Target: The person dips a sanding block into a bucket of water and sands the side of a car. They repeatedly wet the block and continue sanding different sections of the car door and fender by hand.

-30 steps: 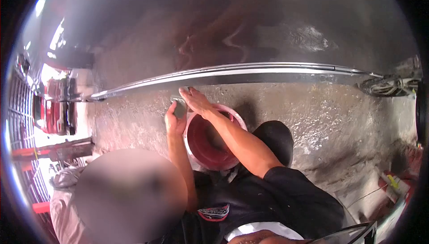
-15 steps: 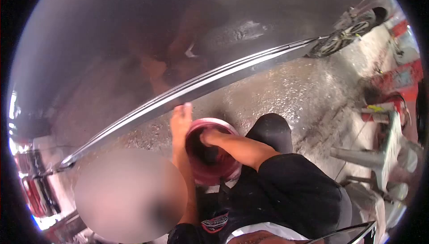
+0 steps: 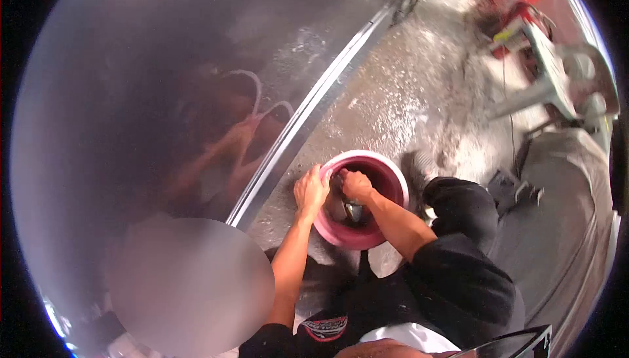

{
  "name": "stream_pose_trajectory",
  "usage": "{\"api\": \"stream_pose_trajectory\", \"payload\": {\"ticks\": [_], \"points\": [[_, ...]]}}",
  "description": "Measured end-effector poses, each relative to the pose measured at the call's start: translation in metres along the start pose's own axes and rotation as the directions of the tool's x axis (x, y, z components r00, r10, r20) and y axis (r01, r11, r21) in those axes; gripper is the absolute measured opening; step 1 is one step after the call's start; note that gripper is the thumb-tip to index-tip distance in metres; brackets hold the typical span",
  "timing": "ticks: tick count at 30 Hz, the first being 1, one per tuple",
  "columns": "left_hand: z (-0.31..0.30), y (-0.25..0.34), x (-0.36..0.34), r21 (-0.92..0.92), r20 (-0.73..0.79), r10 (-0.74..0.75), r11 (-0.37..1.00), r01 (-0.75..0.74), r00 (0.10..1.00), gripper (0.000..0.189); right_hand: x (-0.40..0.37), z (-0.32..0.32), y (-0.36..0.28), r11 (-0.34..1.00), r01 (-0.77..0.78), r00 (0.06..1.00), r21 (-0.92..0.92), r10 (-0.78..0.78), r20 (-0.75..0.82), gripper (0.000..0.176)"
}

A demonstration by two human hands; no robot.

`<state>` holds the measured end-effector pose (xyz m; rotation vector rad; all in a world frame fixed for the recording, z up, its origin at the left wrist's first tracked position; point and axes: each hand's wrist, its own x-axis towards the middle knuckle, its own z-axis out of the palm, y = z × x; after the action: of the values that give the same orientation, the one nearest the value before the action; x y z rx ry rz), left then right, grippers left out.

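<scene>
A red bucket [image 3: 348, 235] with a pale rim stands on the wet floor in front of my body, dark liquid inside. My left hand [image 3: 311, 191] grips the bucket's left rim, its fingers bent over the edge. Inside the bucket is my right hand [image 3: 357, 186], its fingers curled near the left inner wall; whatever they hold is too small to make out. Just below that hand, a small shiny object [image 3: 353, 212] shows in the dark interior.
A dark glossy car panel [image 3: 164, 96] with a bright trim strip [image 3: 314, 109] fills the left. Wet floor [image 3: 393, 96] runs beside it. A pale plastic chair [image 3: 550, 76] is at the upper right, above a grey covered object [image 3: 557, 194].
The view has turned and the bucket appears further right. My left hand has moved from beside the bucket onto its rim. My right hand is still inside, now more clearly visible.
</scene>
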<state>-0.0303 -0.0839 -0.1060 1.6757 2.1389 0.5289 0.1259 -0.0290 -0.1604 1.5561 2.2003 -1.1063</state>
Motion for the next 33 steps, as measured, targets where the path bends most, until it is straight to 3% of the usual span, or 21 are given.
{"api": "stream_pose_trajectory", "payload": {"ticks": [2,4,5,6,7,9,11,13,14,16,17,18,20,21,22,24,25,26,28,29,33], "points": [[0.005,-0.001,-0.004,-0.094,0.0,-0.085,0.992,0.085,0.996,0.042,-0.024,-0.018,-0.017,0.961,-0.027,0.986,0.274,0.07,-0.15,0.037],[0.017,-0.008,-0.014,-0.102,0.01,-0.088,0.991,0.089,0.996,0.039,-0.042,-0.042,-0.03,0.772,0.057,0.969,0.633,0.109,-0.221,0.03],[0.019,-0.007,-0.019,-0.113,-0.041,-0.129,0.986,0.124,0.991,0.037,-0.041,-0.055,-0.026,0.839,0.202,0.951,0.505,-0.046,-0.304,0.027],[0.018,-0.008,-0.026,-0.12,-0.096,-0.177,0.979,0.165,0.98,0.036,-0.056,-0.079,-0.046,0.541,0.223,0.953,0.811,0.052,-0.297,0.026],[0.013,-0.007,-0.029,-0.147,-0.072,-0.187,0.974,0.175,0.98,0.035,-0.054,-0.099,-0.053,0.456,0.286,0.929,0.843,0.084,-0.361,0.025],[0.023,-0.012,-0.022,-0.041,-0.147,-0.088,0.996,0.083,0.985,0.033,-0.066,-0.163,-0.089,0.634,0.466,0.71,0.617,0.147,-0.688,0.028],[0.024,-0.021,-0.024,-0.002,-0.138,-0.078,0.997,0.079,0.987,0.032,-0.037,-0.188,-0.12,0.653,0.656,0.296,0.379,0.239,-0.925,0.03],[0.017,-0.015,-0.023,-0.037,-0.025,-0.118,0.992,0.117,0.993,0.034,-0.021,-0.213,-0.143,0.495,0.749,0.335,0.44,0.29,-0.896,0.037],[0.016,-0.012,-0.021,-0.001,-0.032,-0.125,0.992,0.125,0.992,0.034,-0.014,-0.216,-0.151,0.522,0.764,0.301,0.38,0.232,-0.925,0.04],[0.011,-0.007,-0.024,-0.138,0.023,-0.128,0.982,0.13,0.991,0.037,0.011,-0.208,-0.181,0.702,0.661,0.249,0.266,0.129,-0.96,0.043],[-0.005,0.004,-0.031,-0.287,0.081,-0.05,0.955,0.071,0.995,0.043,0.01,-0.203,-0.188,0.687,0.669,0.253,0.283,0.148,-0.956,0.047],[-0.002,0.005,-0.03,-0.263,0.088,-0.049,0.962,0.071,0.995,0.043,0.006,-0.197,-0.196,0.675,0.678,0.254,0.291,0.157,-0.954,0.053],[0.018,0.004,-0.031,0.143,-0.026,-0.325,0.935,0.325,0.945,0.047,-0.026,-0.155,-0.22,0.722,0.659,0.27,0.209,0.033,-0.962,0.058],[0.023,-0.003,-0.03,0.057,-0.126,-0.167,0.983,0.175,0.978,0.049,-0.044,-0.119,-0.242,0.607,0.764,0.261,0.219,0.021,-0.965,0.058],[0.022,-0.004,-0.028,0.061,-0.126,-0.163,0.983,0.172,0.978,0.049,-0.052,-0.095,-0.257,0.479,0.85,0.248,0.221,0.007,-0.969,0.057],[0.021,-0.005,-0.03,0.073,-0.092,-0.197,0.976,0.204,0.976,0.049,-0.03,-0.109,-0.242,0.587,0.809,0.116,0.041,-0.091,-0.989,0.055],[0.015,0.006,-0.028,0.165,-0.056,-0.308,0.935,0.314,0.95,0.047,-0.03,-0.161,-0.221,0.954,0.212,0.585,-0.213,-0.299,-0.754,0.052],[0.025,-0.006,-0.028,0.153,-0.055,-0.31,0.937,0.315,0.949,0.047,-0.002,-0.184,-0.208,0.675,0.629,0.331,0.385,0.216,-0.919,0.049],[0.036,-0.055,-0.036,0.154,0.189,-0.129,0.983,0.1,0.973,0.047,0.018,-0.23,-0.184,0.605,0.66,0.373,0.445,0.251,-0.894,0.051],[0.034,-0.05,-0.04,-0.067,0.028,-0.071,0.995,0.073,0.997,0.048,0.023,-0.228,-0.185,0.559,0.685,0.388,0.467,0.262,-0.883,0.051],[0.023,-0.034,-0.038,0.036,0.115,-0.016,0.999,0.012,0.993,0.046,0.031,-0.219,-0.179,0.681,0.657,0.269,0.323,0.188,-0.945,0.05]]}}
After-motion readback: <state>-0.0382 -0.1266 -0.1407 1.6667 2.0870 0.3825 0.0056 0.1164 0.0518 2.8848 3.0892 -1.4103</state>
